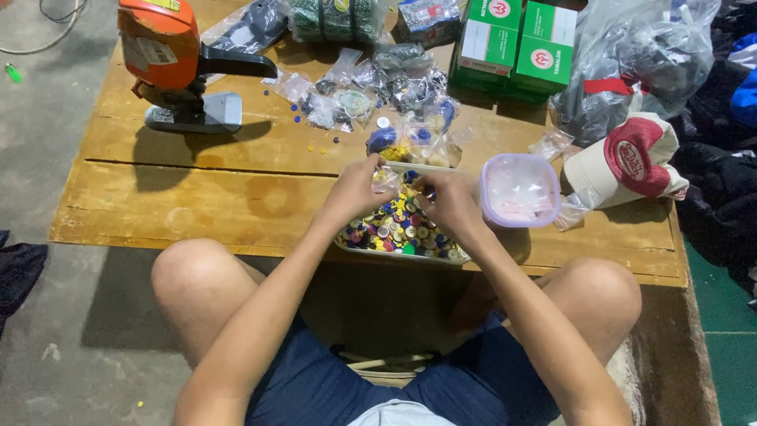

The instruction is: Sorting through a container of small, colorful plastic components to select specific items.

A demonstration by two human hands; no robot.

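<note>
A shallow tray full of several small coloured buttons rests at the near edge of a low wooden table. My left hand pinches a small clear plastic bag above the tray. My right hand is just right of it, fingers curled over the buttons; whether it pinches anything is hidden. Both hands hover over the tray's far half.
A translucent lidded tub stands right of the tray, a red-and-white cap beyond it. Small bags of buttons, green boxes, a big plastic bag and an orange machine line the table's back. My bare knees flank the tray.
</note>
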